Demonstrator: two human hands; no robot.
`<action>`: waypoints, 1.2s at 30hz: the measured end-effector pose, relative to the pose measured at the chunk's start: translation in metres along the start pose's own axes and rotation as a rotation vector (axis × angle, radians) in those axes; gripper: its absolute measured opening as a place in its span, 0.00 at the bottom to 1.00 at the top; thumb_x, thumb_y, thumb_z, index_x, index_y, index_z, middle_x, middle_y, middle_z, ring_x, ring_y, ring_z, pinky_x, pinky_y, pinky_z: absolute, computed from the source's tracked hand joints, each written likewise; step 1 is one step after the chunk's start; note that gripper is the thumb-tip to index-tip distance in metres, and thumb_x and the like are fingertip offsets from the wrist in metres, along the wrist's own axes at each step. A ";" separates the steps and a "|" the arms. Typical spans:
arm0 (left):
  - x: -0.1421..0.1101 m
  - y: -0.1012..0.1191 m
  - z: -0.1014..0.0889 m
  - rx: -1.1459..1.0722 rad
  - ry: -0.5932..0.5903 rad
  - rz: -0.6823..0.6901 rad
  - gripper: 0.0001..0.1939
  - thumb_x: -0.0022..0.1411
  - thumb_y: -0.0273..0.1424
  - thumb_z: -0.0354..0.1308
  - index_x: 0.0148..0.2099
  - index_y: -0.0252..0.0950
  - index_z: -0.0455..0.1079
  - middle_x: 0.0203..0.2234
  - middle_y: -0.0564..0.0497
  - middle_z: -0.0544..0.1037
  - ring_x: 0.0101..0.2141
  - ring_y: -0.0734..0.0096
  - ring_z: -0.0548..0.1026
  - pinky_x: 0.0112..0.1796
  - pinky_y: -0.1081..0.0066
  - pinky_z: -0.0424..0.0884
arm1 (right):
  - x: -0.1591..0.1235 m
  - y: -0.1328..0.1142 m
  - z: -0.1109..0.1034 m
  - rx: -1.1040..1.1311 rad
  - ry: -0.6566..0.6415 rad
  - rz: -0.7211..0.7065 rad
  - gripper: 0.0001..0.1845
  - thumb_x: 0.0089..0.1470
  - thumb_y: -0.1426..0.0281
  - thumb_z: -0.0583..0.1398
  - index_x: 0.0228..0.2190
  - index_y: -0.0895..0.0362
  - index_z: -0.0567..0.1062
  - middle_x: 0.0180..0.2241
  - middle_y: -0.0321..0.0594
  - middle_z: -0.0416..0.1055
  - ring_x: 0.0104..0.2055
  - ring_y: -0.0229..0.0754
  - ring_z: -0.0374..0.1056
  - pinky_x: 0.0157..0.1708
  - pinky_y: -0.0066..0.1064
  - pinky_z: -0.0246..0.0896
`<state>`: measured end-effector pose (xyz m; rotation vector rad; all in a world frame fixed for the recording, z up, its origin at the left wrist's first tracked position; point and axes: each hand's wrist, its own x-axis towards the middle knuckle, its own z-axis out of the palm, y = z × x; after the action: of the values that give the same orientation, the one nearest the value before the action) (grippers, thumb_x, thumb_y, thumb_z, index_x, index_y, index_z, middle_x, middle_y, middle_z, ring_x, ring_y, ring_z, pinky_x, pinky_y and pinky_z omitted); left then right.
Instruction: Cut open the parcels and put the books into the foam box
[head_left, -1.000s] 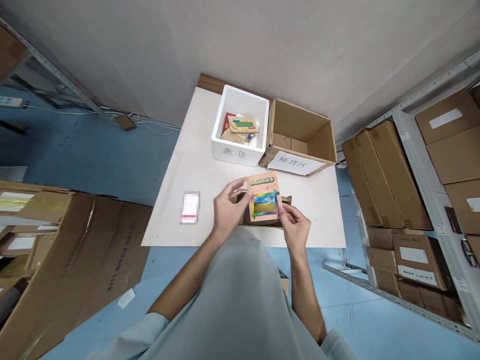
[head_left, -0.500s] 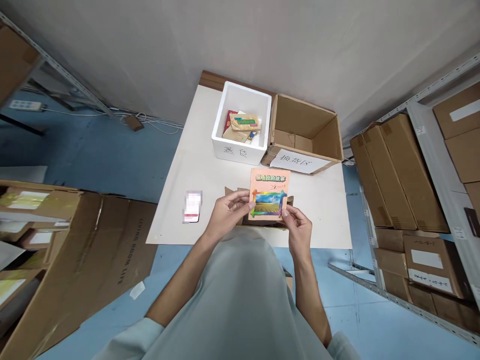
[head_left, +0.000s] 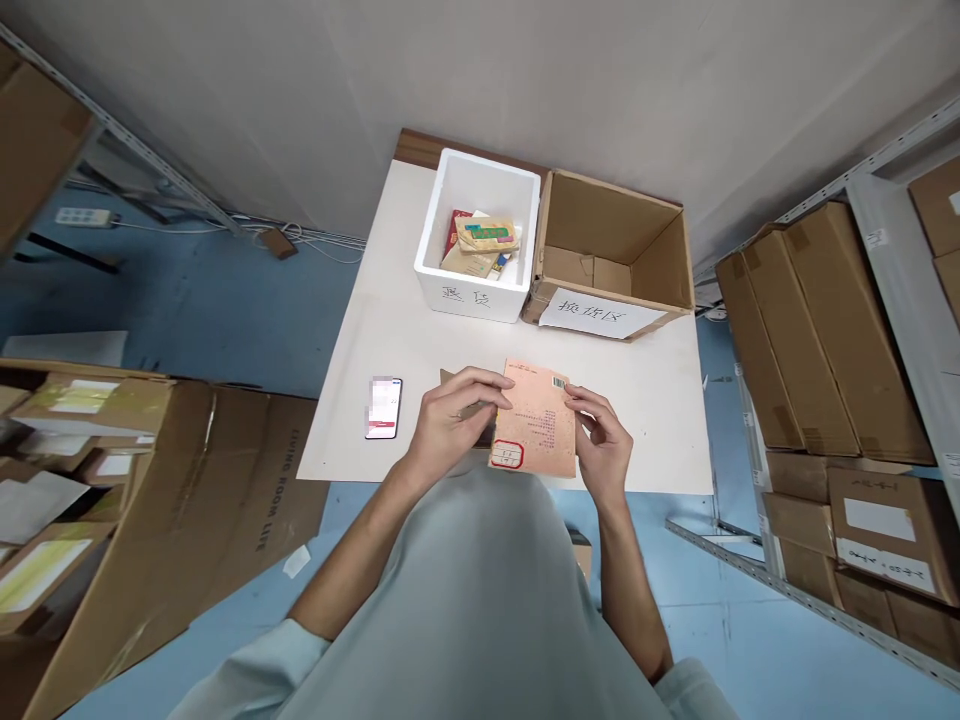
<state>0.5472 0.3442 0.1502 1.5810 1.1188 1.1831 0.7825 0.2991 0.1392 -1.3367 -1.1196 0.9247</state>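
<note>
A thin pink book (head_left: 531, 420) is held up between my hands over the table's near edge, its back cover with a barcode and a red-framed label facing me. My left hand (head_left: 457, 415) has its fingers closed on the book's left edge. On the opposite edge, my right hand (head_left: 602, 435) grips it with bent fingers near the barcode. Behind the book, mostly hidden, a brown cardboard flap (head_left: 455, 382) shows by my left hand.
On the white table (head_left: 360, 340) lie a phone (head_left: 384, 408), a white foam box (head_left: 480, 297) with several books, and a cardboard box (head_left: 611, 230) with a handwritten sign. Shelves of cartons (head_left: 847, 340) stand at right; a large carton (head_left: 225, 480) stands at left.
The book has been turned from its picture front cover to its back cover and lowered slightly. Both hands have shifted their hold along its edges. The view has tilted a little.
</note>
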 end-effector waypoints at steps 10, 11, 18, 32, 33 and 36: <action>0.008 0.008 0.014 -0.098 -0.004 -0.203 0.09 0.70 0.40 0.69 0.39 0.41 0.77 0.42 0.47 0.88 0.46 0.59 0.86 0.49 0.61 0.81 | 0.005 0.003 -0.013 -0.032 0.082 0.059 0.14 0.62 0.62 0.73 0.47 0.49 0.83 0.46 0.43 0.86 0.50 0.48 0.83 0.46 0.39 0.79; 0.009 0.007 0.014 -0.081 -0.009 -0.216 0.11 0.70 0.42 0.69 0.40 0.41 0.78 0.40 0.47 0.87 0.43 0.60 0.85 0.47 0.63 0.81 | 0.006 0.003 -0.013 -0.040 0.096 0.059 0.13 0.62 0.60 0.74 0.45 0.50 0.82 0.44 0.42 0.86 0.46 0.47 0.82 0.43 0.37 0.78; 0.015 0.006 0.007 -0.062 -0.083 -0.263 0.18 0.73 0.50 0.66 0.52 0.42 0.84 0.48 0.46 0.87 0.43 0.62 0.82 0.47 0.66 0.79 | 0.012 -0.005 -0.020 -0.095 -0.013 0.100 0.14 0.67 0.55 0.70 0.47 0.48 0.89 0.49 0.43 0.86 0.49 0.48 0.81 0.44 0.38 0.77; 0.028 0.012 0.013 -0.172 -0.045 -0.454 0.28 0.63 0.59 0.73 0.35 0.37 0.83 0.24 0.52 0.79 0.22 0.73 0.70 0.24 0.72 0.67 | 0.027 -0.033 -0.002 0.038 0.009 0.291 0.29 0.60 0.42 0.73 0.26 0.53 0.80 0.17 0.28 0.66 0.19 0.33 0.56 0.19 0.28 0.54; 0.028 0.011 0.014 -0.165 -0.035 -0.450 0.28 0.62 0.60 0.74 0.35 0.37 0.83 0.24 0.52 0.79 0.22 0.74 0.69 0.23 0.72 0.66 | 0.028 -0.032 -0.001 0.041 0.003 0.301 0.30 0.59 0.41 0.73 0.26 0.53 0.79 0.17 0.27 0.64 0.19 0.33 0.55 0.19 0.27 0.52; 0.026 0.008 0.013 -0.144 -0.024 -0.438 0.28 0.61 0.59 0.75 0.36 0.37 0.85 0.23 0.53 0.78 0.22 0.74 0.70 0.24 0.73 0.67 | 0.028 -0.028 0.002 0.051 -0.011 0.320 0.30 0.59 0.41 0.73 0.26 0.53 0.78 0.16 0.27 0.63 0.18 0.32 0.54 0.19 0.27 0.51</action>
<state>0.5647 0.3659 0.1612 1.1604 1.2554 0.9241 0.7846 0.3246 0.1691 -1.4964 -0.8978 1.1846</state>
